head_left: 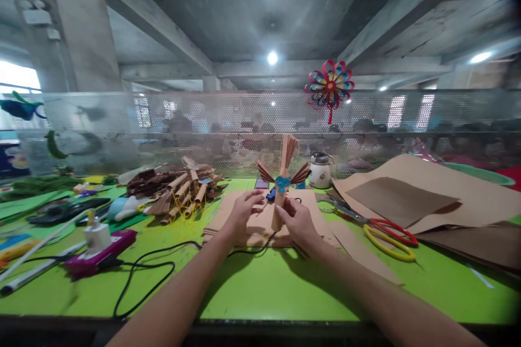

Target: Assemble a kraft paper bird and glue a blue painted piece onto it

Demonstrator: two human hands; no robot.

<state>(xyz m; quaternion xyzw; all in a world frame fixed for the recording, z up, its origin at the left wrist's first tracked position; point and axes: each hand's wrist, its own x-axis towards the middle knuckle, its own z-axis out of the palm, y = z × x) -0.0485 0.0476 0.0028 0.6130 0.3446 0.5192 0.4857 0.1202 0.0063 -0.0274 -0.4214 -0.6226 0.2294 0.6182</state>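
Note:
A brown paper figure (279, 209) stands upright in front of me: a rolled tube with pleated fans at its top and both sides and a blue patch at the middle. My right hand (299, 219) grips the tube's lower part, fingers closed round it. Left of it, my left hand (246, 209) holds nothing, its fingers apart and slightly curled toward the figure without clearly touching it. Between the hands lies a small blue object (271, 195), partly hidden; I cannot make out its kind. Under both hands is a stack of brown paper sheets (223, 217).
Scissors (388, 238) with red and yellow handles lie to the right, beside large brown sheets (431, 190). Similar paper figures (187, 190) are heaped on the left. A purple power strip (101, 252) and black cable (142, 265) occupy the front left. Behind stands a white jug (320, 172).

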